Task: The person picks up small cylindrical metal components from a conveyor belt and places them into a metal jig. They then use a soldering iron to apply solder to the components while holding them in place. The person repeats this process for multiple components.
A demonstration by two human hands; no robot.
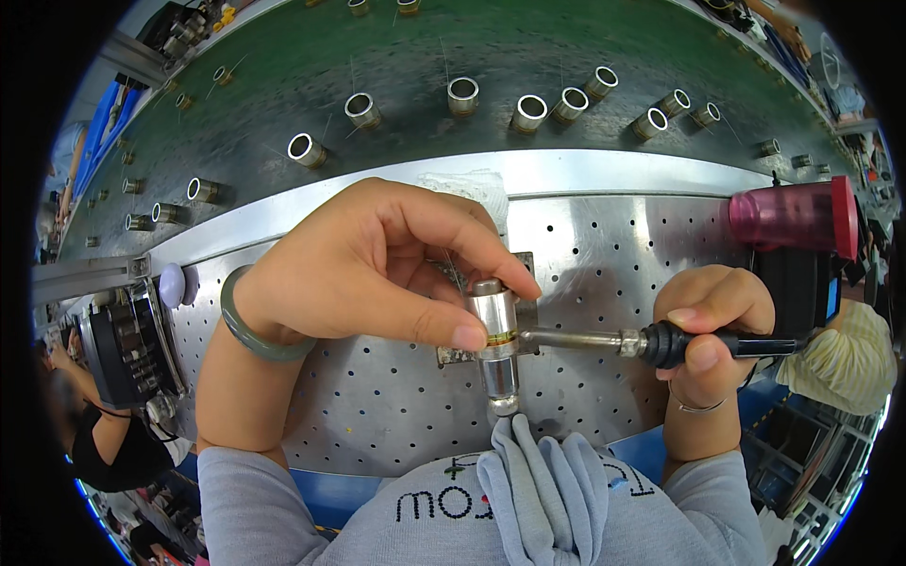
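Observation:
My left hand [406, 264] has its thumb and fingers closed round the upper part of a shiny metal cylinder [494, 325]. This cylinder carries a yellowish band at mid-height and stands on a narrower metal post [500, 377] with a rounded lower end. From the right, my right hand [717, 321] grips the black handle of a soldering iron [585, 341]. The iron's metal tip touches or nearly touches the cylinder at the band. Behind my left fingers, a dark plate [527, 264] is partly hidden.
Beyond the perforated metal worktop [604, 245], a green conveyor belt [406, 57] bears several metal rings [463, 95] with thin wires. A pink cup [788, 217] lies tilted at right beside a black box [788, 283]. Another person [118, 434] sits at far left.

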